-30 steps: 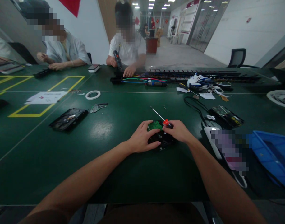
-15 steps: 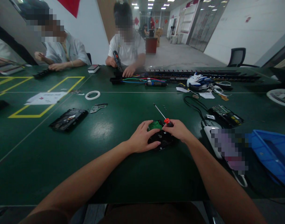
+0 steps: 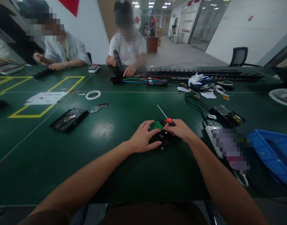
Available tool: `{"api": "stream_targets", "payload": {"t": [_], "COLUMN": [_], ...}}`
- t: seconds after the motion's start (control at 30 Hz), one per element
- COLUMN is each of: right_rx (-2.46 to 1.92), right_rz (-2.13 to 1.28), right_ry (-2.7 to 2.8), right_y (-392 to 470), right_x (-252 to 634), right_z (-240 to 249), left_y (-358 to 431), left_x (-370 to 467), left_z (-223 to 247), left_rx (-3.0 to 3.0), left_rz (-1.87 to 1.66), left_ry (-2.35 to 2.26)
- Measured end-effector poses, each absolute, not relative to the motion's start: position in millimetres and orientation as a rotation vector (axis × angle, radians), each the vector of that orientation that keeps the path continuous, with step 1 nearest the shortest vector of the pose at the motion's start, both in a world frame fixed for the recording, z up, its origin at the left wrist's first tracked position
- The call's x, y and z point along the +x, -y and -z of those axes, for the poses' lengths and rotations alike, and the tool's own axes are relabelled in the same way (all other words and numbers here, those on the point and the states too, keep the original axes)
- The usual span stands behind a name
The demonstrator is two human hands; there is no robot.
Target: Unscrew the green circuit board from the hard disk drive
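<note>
My left hand [image 3: 143,137] grips the left side of a black device casing [image 3: 165,139] lying on the table, its thumb and fingers spread across the top. A green circuit board [image 3: 156,125] shows in the casing's far part, partly behind my fingers. In my right hand [image 3: 181,129] is a screwdriver [image 3: 168,120] with a red and black handle. Its metal shaft points away from me and to the left, with the tip clear of the casing. The right fingers are closed round the handle and rest at the casing's right side. Several tiny pieces [image 3: 166,107], perhaps screws, lie beyond it.
Another black casing [image 3: 69,119] and a loose board [image 3: 99,108] lie left; a white tape ring [image 3: 93,95] is behind. To the right are an opened device [image 3: 228,115], a cable, and a blue basket [image 3: 273,156]. Co-workers sit opposite, one holding a power screwdriver [image 3: 118,60].
The screwdriver's tip has shifted very slightly to the right with my right hand. My left hand stays on the casing. A co-worker's raised hand at far left has moved a little.
</note>
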State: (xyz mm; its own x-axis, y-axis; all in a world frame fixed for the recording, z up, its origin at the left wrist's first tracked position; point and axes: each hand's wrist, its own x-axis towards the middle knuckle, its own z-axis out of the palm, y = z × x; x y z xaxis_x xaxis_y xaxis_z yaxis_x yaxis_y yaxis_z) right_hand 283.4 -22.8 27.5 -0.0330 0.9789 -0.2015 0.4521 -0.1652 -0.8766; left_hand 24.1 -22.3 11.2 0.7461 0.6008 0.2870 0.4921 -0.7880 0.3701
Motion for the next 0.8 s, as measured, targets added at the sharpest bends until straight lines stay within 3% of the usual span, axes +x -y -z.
{"api": "stream_targets", "payload": {"t": [0.8], "right_rx": [-1.667], "right_rz": [-1.135], "right_ry": [1.508], "right_y": [22.5], "right_x": [287.3], "right_z": [-20.3], "left_y": [21.9], "left_x": [23.3], "left_z": [-11.1], "left_rx": [2.675], "left_rz": [-0.554], "left_ry": [-0.86]}}
